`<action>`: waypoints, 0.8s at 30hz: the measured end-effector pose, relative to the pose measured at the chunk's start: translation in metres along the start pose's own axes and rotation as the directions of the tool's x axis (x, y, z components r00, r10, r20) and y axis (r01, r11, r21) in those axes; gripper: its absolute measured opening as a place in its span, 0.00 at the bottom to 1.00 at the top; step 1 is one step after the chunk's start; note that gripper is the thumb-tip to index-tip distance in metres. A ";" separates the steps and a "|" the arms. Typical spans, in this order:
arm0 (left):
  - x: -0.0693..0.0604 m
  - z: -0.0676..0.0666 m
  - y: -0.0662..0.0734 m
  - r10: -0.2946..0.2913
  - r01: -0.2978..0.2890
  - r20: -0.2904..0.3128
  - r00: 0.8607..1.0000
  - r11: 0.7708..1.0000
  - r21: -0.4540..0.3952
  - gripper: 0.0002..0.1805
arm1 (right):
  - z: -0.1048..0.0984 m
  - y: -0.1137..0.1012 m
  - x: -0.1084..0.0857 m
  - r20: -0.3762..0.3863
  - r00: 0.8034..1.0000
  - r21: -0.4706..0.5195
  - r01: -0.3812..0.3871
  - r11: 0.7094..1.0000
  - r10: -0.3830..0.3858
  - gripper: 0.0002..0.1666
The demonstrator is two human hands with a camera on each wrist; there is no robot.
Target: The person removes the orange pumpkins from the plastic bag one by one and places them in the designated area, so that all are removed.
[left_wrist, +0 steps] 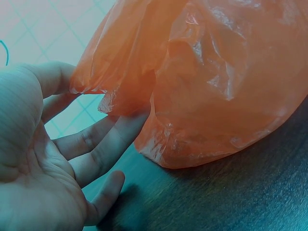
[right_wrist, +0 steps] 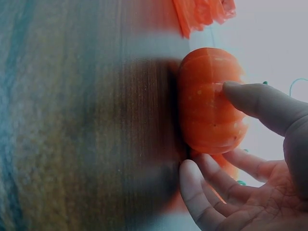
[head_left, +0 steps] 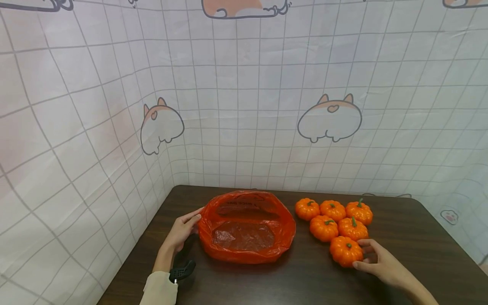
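A red plastic bag (head_left: 248, 256) lies on the table with its mouth spread wide. At its left rim, my left hand (head_left: 184, 231) pinches the plastic; in the left wrist view the bag's folded edge (left_wrist: 108, 103) lies between thumb and fingers. Off to the right, my right hand (head_left: 381, 262) grips the nearest small orange pumpkin (head_left: 346, 251), which sits on the table. The right wrist view has the thumb on one side of this pumpkin (right_wrist: 209, 106) and the fingers around the other, partly hidden.
Several more small orange pumpkins (head_left: 323, 228) with green stems cluster behind the gripped one, right of the bag. The dark wooden table (head_left: 289, 284) ends at a white grid-patterned cloth (head_left: 244, 101) at the back and left. A black band (head_left: 182, 272) is on the left wrist.
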State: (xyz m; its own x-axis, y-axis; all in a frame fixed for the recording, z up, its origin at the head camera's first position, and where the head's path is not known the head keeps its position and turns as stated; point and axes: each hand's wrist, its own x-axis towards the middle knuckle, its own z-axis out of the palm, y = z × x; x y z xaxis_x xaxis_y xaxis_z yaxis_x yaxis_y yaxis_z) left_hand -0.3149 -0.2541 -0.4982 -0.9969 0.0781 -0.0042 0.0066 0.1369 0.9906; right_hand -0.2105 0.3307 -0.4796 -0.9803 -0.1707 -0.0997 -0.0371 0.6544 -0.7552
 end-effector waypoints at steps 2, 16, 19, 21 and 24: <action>0.001 0.000 -0.001 -0.001 0.001 0.002 1.000 1.000 0.001 0.23 | 0.000 0.000 0.000 -0.001 1.000 -0.004 -0.001 1.000 0.001 0.42; 0.003 -0.001 0.000 0.002 -0.002 0.005 1.000 1.000 0.000 0.23 | -0.002 -0.001 -0.002 0.004 1.000 0.004 -0.014 1.000 0.014 0.43; 0.002 -0.001 0.001 0.000 0.000 0.013 1.000 1.000 -0.002 0.24 | -0.003 -0.004 -0.004 0.003 0.999 -0.004 -0.032 0.999 0.032 0.42; 0.002 -0.002 0.002 -0.001 0.001 0.017 1.000 1.000 -0.003 0.25 | -0.005 -0.006 -0.004 -0.004 0.999 -0.018 -0.034 0.999 0.034 0.41; 0.000 -0.002 0.005 -0.001 0.001 0.014 1.000 1.000 0.000 0.25 | -0.008 -0.012 -0.005 -0.034 0.999 -0.051 -0.035 0.998 0.033 0.39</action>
State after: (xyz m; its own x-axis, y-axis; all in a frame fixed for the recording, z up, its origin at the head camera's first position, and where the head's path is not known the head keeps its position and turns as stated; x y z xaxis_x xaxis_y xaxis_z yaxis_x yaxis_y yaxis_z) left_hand -0.3151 -0.2557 -0.4933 -0.9958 0.0914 -0.0070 0.0056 0.1370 0.9906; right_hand -0.2069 0.3296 -0.4653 -0.9871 -0.1233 -0.1026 -0.0125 0.6967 -0.7172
